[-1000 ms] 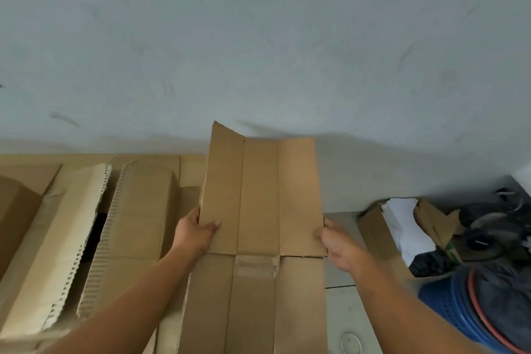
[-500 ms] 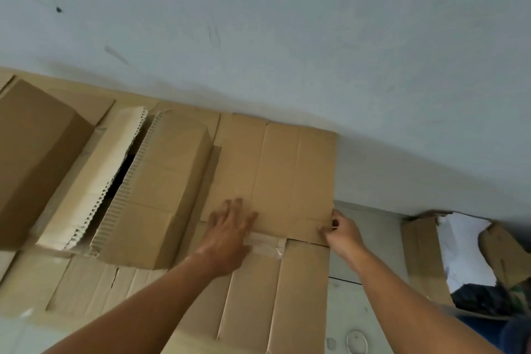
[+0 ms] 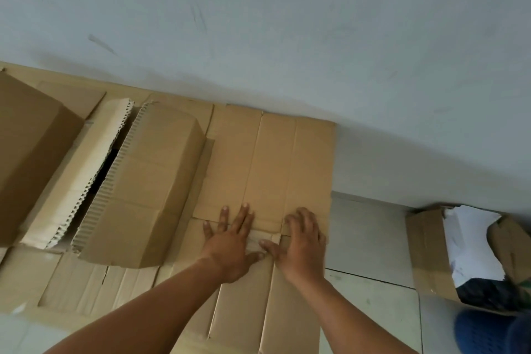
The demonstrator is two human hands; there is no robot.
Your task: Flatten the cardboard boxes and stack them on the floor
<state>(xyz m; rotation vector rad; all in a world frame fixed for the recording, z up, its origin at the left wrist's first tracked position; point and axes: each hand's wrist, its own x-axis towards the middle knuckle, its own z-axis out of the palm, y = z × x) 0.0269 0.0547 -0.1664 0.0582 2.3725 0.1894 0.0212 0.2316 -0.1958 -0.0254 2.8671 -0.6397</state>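
Note:
A flattened brown cardboard box (image 3: 267,164) lies on the floor with its far edge against the wall. My left hand (image 3: 230,244) and my right hand (image 3: 301,241) press palm-down side by side on its taped middle fold, fingers spread, holding nothing. More flat cardboard (image 3: 86,287) lies under it and to the left. On that cardboard stand a long unflattened box (image 3: 149,187) with jagged torn edges and another closed box (image 3: 28,146) at the far left.
The grey wall (image 3: 287,37) rises right behind the cardboard. Bare floor tiles (image 3: 370,241) lie to the right. Further right stands an open box (image 3: 431,253) holding white paper and dark items, with a blue object (image 3: 488,333) at the lower right corner.
The upright flaps have been pushed down flat onto the floor. My right hand moved from the box's right edge onto its top, beside my left hand.

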